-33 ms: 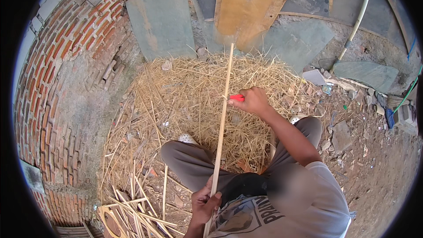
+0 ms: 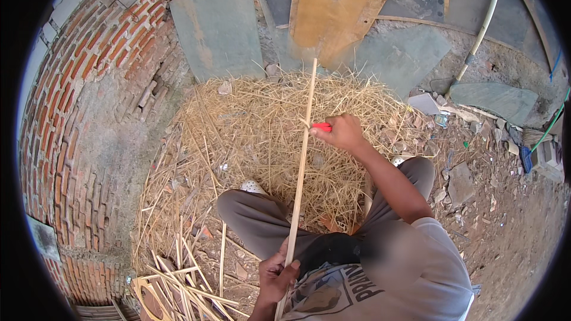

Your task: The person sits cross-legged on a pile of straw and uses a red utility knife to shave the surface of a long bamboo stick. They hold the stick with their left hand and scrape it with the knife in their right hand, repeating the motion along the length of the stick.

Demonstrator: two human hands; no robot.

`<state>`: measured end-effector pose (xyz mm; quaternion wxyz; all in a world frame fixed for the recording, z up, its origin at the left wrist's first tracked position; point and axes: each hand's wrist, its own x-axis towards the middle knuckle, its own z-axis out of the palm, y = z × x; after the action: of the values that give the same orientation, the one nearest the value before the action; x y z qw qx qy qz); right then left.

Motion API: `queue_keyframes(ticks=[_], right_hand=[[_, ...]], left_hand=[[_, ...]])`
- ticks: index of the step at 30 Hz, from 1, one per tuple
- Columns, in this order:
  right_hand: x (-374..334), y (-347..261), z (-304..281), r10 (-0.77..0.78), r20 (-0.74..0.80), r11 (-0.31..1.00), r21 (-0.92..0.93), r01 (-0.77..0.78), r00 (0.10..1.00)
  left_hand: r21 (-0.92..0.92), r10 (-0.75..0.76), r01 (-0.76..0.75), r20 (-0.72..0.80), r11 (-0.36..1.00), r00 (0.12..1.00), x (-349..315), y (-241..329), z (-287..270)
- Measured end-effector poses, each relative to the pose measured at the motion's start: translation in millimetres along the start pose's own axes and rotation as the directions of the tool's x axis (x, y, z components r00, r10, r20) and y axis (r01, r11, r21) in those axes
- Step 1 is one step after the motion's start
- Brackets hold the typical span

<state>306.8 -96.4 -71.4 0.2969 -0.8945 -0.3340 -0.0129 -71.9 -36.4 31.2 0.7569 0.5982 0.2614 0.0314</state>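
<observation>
Two hands work one long bamboo strip [image 2: 301, 160]: the left hand [image 2: 276, 273] clenches its near end by the lap, while the right hand [image 2: 342, 132] grips a red-handled knife [image 2: 322, 126] pressed against the strip's middle. Beyond the knife, much of the strip looks unshaved. Shavings [image 2: 262, 125] carpet the ground beneath the strip; finished strips [image 2: 178, 285] lie left of it, near a brick wall [image 2: 77, 113].

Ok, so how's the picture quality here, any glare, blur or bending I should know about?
Head view: even daylight with soft shadows and no strong glare. The fisheye bends the brick wall toward the rim, and black corners ring the frame. The long bamboo strip, the left hand and the right hand with its red-handled tool look sharp. A smeared, blurred patch sits over the lap.
</observation>
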Motion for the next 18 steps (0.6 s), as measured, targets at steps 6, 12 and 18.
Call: queue_keyframes(ticks=[6,12,18], right_hand=[[23,30,6,0.165,-0.058,0.984,-0.055,-0.168,0.985],[46,105,-9,0.529,-0.184,0.847,0.171,-0.503,0.828],[-32,-33,10,-0.076,0.266,0.993,0.103,0.051,0.961]], left_hand=[[-0.074,-0.025,0.030,0.067,0.997,0.997,-12,-9,-1],[0.133,-0.080,0.060,0.151,0.989,0.985,-30,-10,-3],[0.003,-0.006,0.006,-0.060,1.000,0.998,-17,-12,-13]])
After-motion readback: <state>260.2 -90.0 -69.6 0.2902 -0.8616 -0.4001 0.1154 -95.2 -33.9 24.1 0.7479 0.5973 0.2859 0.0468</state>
